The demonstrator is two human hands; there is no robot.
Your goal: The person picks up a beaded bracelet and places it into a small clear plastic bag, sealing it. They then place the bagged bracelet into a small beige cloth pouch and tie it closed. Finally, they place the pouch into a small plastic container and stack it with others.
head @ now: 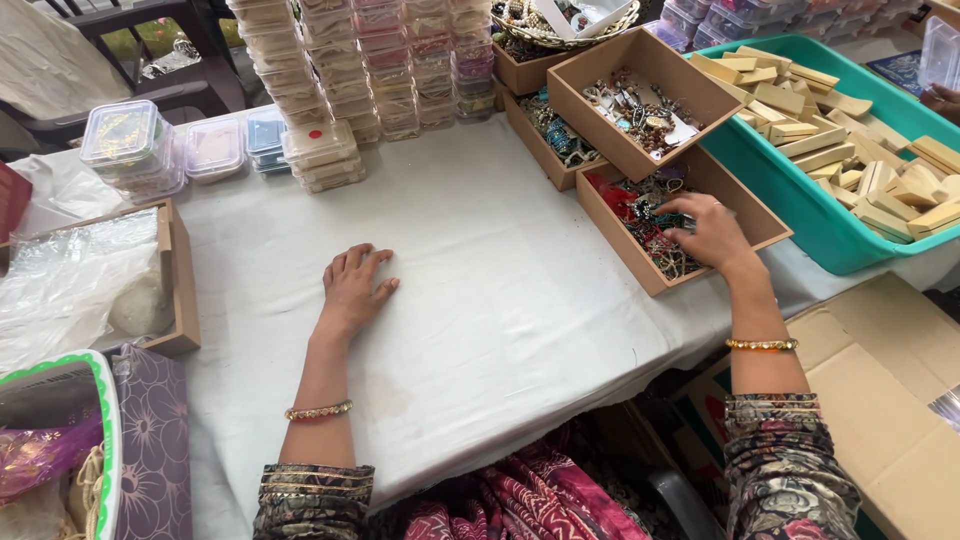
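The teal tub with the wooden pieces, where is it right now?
In the head view the teal tub sits at the table's far right, just beyond the cardboard jewellery box that the right hand reaches into.

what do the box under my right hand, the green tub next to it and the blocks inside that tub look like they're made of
Box: probably brown cardboard or thin board, matte, with thin straight walls. Green tub: plastic by the look, smooth, even teal colour, rolled rim. Blocks: likely pale unfinished wood, cut to flat rectangles; grain too small to confirm.
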